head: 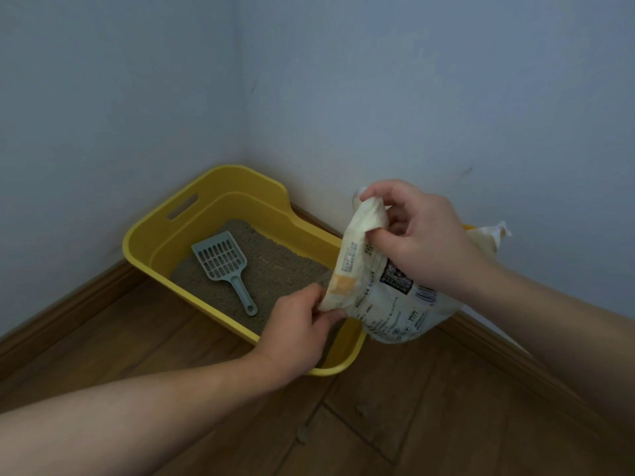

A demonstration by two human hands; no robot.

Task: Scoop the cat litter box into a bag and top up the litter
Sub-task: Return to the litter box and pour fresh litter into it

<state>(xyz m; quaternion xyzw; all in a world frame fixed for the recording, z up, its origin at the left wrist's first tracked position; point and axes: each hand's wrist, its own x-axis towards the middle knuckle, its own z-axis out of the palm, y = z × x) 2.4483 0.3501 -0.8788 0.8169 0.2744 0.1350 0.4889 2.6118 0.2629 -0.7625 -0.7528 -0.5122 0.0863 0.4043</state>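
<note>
Setting: a room corner where two pale blue walls meet a brown wooden floor.
Litter box: a yellow plastic tub on the floor, pushed into the corner, with a raised back and a slot handle cut in its left wall.
Scoop: pale grey-blue and slotted, lying flat on the litter near the box's left end, handle pointing towards the near rim.
Litter: fine, sandy brown, in a shallow, fairly even layer.
Left hand: over the box's near rim, fingers and thumb pinching the bag's lower left edge.
Litter bag: crumpled cream-white plastic with small dark print, a barcode and an orange patch, held in the air over the box's right end.
Right hand: higher, curled round the bunched top of the bag.
</note>
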